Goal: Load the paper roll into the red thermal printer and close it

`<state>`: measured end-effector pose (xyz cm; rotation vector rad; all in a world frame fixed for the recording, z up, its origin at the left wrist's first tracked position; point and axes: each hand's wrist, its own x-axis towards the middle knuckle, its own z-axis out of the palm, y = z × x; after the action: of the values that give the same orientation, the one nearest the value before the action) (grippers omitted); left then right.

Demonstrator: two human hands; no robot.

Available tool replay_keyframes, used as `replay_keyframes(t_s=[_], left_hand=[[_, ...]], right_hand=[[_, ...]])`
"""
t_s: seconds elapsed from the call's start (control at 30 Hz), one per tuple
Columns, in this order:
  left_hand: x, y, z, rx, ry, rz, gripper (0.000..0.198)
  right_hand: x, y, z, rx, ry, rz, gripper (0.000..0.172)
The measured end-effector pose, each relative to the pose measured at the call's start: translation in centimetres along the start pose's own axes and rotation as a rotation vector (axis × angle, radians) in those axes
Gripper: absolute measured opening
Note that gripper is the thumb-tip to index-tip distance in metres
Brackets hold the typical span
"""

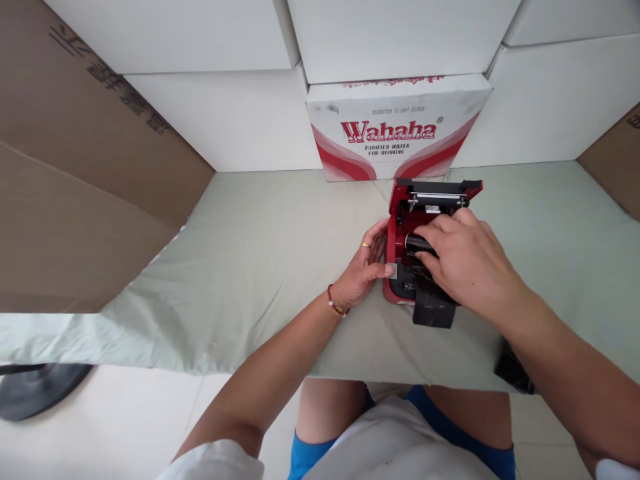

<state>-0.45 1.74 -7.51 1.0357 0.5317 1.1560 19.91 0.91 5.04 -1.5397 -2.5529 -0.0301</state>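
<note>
A small red and black machine (400, 230) with its lid open stands on the pale green cloth of the table (260, 267). My left hand (363, 270) grips the machine's left side, thumb pressed on its front corner. My right hand (467, 263) reaches into the open top, fingers closed around a black roll (417, 243). A strip of black film (433, 307) hangs from the roll over the machine's front. The inside of the machine under my right hand is hidden.
A white and red Wahaha carton (395, 127) stands right behind the machine, among white boxes (225, 113). Brown cardboard (75, 167) leans at the left, another brown piece (615, 160) at the right. A dark object (513, 367) lies at the table's front edge.
</note>
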Motion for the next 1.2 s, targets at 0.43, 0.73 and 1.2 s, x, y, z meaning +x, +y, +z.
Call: replay_keyframes(t_s=[0.43,0.73,1.2], left_hand=[[0.1,-0.2,-0.2,-0.008,-0.007,0.007,0.095],[0.1,-0.4,-0.4,-0.003,-0.021,0.013,0.096],[0.1,-0.5,-0.6,0.041,-0.027,0.018,0.099]], right_hand=[[2.3,-0.6,-0.8,-0.017,-0.317,0.196,0.04],[2.9,-1.0,-0.4,-0.104,-0.312,0.256,0.044],[4.1,0.3,0.1,-0.032,-0.278,0.219,0.043]])
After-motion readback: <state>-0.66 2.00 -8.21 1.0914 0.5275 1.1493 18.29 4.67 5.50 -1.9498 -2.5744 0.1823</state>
